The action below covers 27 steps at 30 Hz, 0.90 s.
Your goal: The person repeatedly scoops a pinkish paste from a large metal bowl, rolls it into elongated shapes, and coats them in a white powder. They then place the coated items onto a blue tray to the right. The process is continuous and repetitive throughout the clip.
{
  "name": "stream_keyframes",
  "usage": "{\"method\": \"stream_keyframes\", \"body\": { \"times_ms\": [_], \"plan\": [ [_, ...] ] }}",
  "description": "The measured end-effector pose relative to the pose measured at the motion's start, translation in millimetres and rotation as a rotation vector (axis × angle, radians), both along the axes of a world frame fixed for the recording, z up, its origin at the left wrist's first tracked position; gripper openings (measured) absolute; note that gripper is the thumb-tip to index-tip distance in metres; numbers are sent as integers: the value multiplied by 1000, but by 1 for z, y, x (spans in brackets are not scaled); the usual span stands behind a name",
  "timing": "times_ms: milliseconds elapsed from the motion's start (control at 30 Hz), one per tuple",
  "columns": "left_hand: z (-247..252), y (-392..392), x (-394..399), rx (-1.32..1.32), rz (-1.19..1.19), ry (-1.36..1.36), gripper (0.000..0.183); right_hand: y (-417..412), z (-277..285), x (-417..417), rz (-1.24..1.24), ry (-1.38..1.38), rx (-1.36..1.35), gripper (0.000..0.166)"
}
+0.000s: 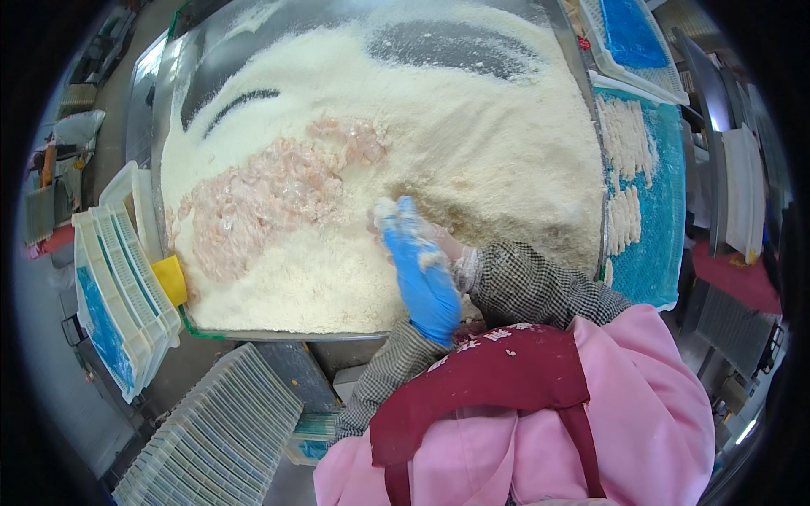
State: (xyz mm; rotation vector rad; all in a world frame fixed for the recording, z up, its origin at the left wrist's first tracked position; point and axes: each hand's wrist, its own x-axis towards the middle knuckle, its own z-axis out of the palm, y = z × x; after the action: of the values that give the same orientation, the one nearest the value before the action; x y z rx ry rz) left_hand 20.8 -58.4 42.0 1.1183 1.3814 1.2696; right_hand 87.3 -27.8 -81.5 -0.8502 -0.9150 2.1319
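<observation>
My left hand (414, 272), in a blue glove dusted with flour-like powder, lies over my right hand (443, 243), close above the powder near the middle front of the metal table. The right hand wears a thin clear glove and is largely covered by the left. Whether anything is between the palms is hidden. Pale breading powder (481, 126) spreads thickly over the metal-rimmed table. Left of my hands lies a heap of raw pale-pink meat pieces (259, 196), with a smaller clump (354, 139) at its upper right.
At the right edge, a blue-lined tray (658, 234) holds rows of coated strips (626, 139), with another blue-lined tray (633, 31) beyond. White plastic trays (126, 284) stand at the left near a yellow piece (169, 281). A tall stack of trays (215, 430) is at lower left.
</observation>
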Motion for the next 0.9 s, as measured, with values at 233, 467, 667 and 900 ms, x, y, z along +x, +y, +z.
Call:
{"method": "stream_keyframes", "body": {
  "times_ms": [233, 467, 667, 900],
  "plan": [
    [-15, 18, 9, 19, -18, 166, 62, 4, 85, 37, -48, 184, -584, 74],
    [7, 26, 21, 77, -152, 649, 55, 24, 173, 145, -386, 287, -417, 69],
    [-16, -37, -32, -137, -316, 976, 54, 86, 218, 337, -700, -456, -79, 55],
    [-41, -71, -28, -223, -367, 1268, 61, 141, 133, 554, -737, -1397, -47, 49]
  ]
}}
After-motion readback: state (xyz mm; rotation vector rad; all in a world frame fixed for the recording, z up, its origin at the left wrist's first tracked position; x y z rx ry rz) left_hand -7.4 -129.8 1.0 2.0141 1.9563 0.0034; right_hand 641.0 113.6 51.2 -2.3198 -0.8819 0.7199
